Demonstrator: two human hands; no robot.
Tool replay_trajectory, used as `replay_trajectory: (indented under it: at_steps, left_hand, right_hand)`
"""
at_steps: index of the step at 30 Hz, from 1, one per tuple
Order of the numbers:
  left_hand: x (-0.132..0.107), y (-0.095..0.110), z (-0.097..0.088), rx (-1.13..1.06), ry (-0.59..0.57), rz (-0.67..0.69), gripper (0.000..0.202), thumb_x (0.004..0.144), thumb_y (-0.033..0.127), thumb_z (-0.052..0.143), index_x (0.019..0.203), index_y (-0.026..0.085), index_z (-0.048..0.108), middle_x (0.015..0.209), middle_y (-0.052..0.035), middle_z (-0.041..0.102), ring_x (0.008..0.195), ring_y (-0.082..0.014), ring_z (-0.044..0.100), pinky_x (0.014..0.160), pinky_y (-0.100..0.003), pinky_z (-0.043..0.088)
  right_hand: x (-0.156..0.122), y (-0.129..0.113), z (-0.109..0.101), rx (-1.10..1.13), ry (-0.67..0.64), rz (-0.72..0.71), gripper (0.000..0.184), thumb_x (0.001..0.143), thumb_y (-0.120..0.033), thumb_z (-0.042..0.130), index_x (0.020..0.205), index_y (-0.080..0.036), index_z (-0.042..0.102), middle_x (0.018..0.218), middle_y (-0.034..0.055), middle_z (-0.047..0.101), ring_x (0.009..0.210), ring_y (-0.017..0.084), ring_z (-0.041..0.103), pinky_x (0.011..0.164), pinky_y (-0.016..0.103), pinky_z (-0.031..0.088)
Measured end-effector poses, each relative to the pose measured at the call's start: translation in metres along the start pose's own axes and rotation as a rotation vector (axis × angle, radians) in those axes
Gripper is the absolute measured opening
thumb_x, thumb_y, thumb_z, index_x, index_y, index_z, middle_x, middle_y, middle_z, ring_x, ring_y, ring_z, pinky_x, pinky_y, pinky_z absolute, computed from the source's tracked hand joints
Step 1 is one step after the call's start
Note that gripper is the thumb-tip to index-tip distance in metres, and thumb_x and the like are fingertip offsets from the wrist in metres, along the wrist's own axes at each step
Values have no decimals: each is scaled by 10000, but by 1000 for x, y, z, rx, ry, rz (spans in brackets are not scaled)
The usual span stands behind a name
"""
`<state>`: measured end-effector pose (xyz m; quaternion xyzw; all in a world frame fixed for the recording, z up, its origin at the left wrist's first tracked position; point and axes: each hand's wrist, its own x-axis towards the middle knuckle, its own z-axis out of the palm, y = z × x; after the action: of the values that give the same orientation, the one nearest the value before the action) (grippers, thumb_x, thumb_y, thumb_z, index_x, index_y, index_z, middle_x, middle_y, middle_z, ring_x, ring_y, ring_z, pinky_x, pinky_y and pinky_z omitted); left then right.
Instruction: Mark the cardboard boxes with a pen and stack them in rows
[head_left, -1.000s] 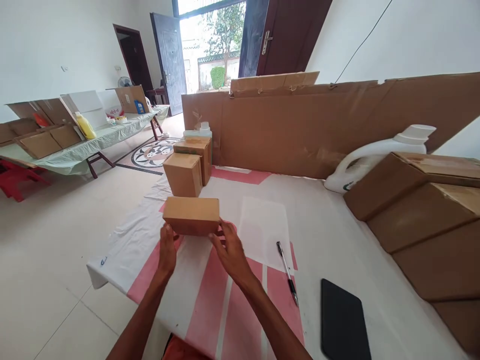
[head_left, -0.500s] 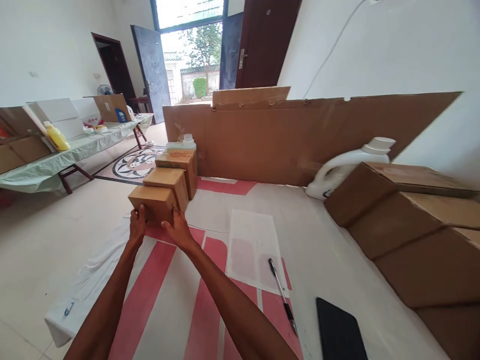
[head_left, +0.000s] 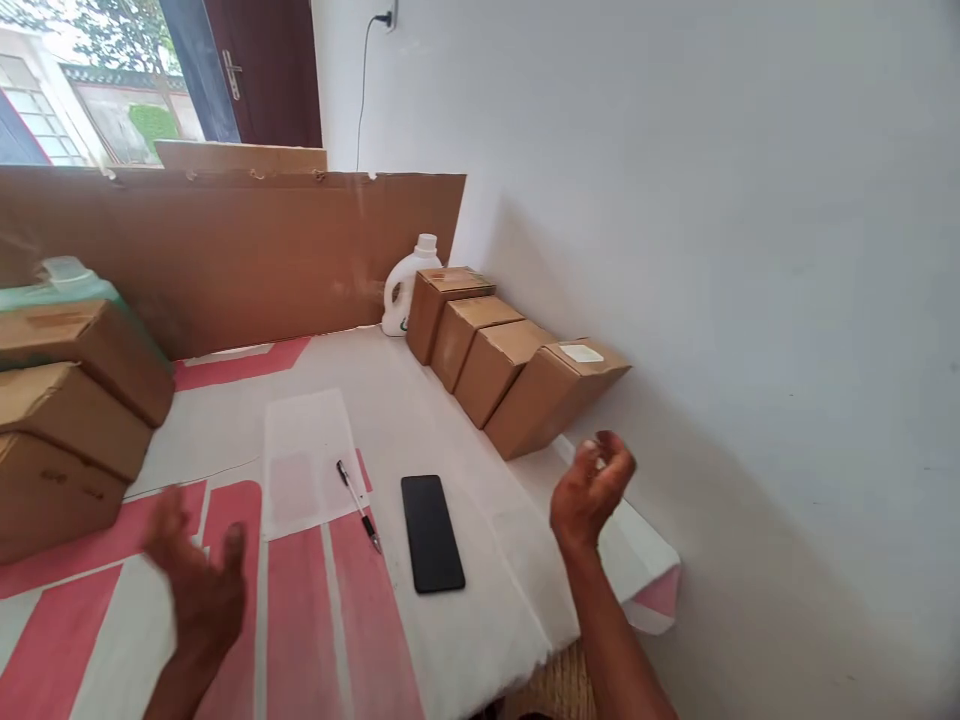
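Observation:
My left hand (head_left: 199, 580) is raised over the red-and-white table cover, open, thumb and fingers apart, slightly blurred. It holds nothing and is nearest to the left row of brown boxes (head_left: 67, 480). On the other side my right hand (head_left: 589, 495) hovers near the table's right edge, its fingers curled in toward the thumb, with nothing visible in them. Just beyond it leans the nearest box (head_left: 540, 405) of the right row, a pale label (head_left: 581, 353) on top. Between my hands lie a black phone (head_left: 433, 535), a pen (head_left: 358, 505) and a thin white sheet (head_left: 307, 460).
Along the far edge stands a tall cardboard panel (head_left: 247, 250). A white jug (head_left: 409, 285) is behind the right row of boxes, and a greenish translucent container (head_left: 82, 285) behind the left row. The white wall (head_left: 712, 250) rises close on the right.
The view has turned to the right. Both hands have come away from the front box of the left row; the right hand has moved across to the right boxes.

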<state>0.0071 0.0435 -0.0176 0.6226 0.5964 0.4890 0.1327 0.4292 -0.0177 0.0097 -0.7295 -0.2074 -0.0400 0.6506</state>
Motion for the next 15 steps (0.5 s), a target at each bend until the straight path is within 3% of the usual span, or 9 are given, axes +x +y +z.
replay_trajectory:
  at_steps: [1,3,5,7,10,13,15]
  left_hand:
    - [-7,22,23,-42,-88,27,892,946,677,534,1628,193,226,1637,-244,239,1464,-495,359,1146,-762,332]
    - [-16,67,67,-159,-280,64,740,1005,593,497,1622,259,260,1645,-192,293,1511,-415,351,1168,-682,384]
    - [-23,108,106,-272,-466,143,697,1024,577,474,1616,262,285,1642,-172,336,1543,-356,328,1231,-631,335]
    - [-27,141,142,-354,-666,140,733,1028,601,454,1636,237,265,1668,-176,312,1580,-330,266,1285,-593,245]
    - [-33,177,193,-447,-857,69,853,1011,675,419,1657,148,237,1687,-226,270,1609,-341,191,1318,-538,134]
    - [-35,197,235,-487,-914,34,938,996,736,368,1665,102,197,1698,-269,231,1619,-381,160,1309,-565,128]
    - [-37,203,255,-543,-925,32,923,1000,749,328,1673,136,175,1718,-254,194,1628,-392,122,1302,-597,116]
  right_hand:
    - [27,14,-6,1,30,33,724,916,-736,391,1344,-164,512,1469,209,486,1409,362,418,1177,588,302]
    - [69,38,-8,26,15,114,783,897,-790,311,1287,-159,563,1408,210,554,1359,369,485,1144,600,339]
    - [96,55,1,71,-58,193,843,886,-828,243,1262,-165,603,1356,197,615,1295,354,560,1082,577,414]
    - [108,66,14,121,-138,247,886,879,-852,220,1282,-176,627,1369,185,636,1284,332,589,1050,532,453]
    - [104,74,24,175,-243,290,930,862,-886,287,1295,-155,665,1383,209,653,1263,340,616,1022,511,480]
    - [78,77,17,209,-334,297,934,862,-897,343,1279,-144,705,1345,223,687,1217,356,649,1007,530,493]
    - [55,77,6,226,-360,282,918,891,-884,311,1328,-172,690,1406,199,661,1277,349,620,1065,550,456]
